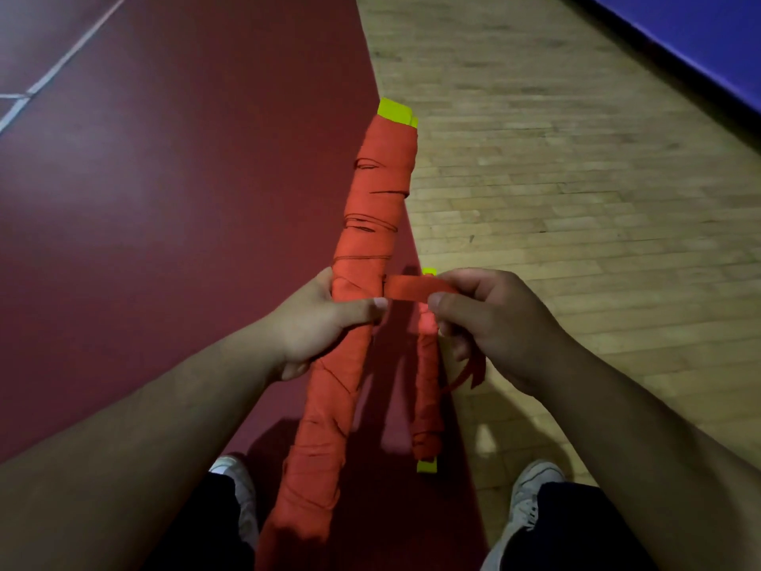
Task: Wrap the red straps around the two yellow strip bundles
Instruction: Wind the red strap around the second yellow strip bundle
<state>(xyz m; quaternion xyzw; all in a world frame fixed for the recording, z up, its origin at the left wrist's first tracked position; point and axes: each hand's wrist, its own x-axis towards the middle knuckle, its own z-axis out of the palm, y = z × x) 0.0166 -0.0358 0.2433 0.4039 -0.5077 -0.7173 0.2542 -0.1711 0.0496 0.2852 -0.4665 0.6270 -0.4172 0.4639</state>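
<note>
The left hand [313, 323] clamps round the big wrapped bundle [370, 232], likely to steady it, while the right hand [498, 323] pinches the red strap [412, 288] taut, the smaller bundle [426, 405] just below

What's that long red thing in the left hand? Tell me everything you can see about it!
It is the big bundle, long and thick, wound almost all over in red cloth-like strap with dark, frayed-looking edges. Yellow strips peek out at the far end. It points away from the person, and its near end runs off the bottom of the picture. The left hand grips its middle, thumb across the front. A loose strap end runs sideways from it to the right hand, which pinches it.
</note>
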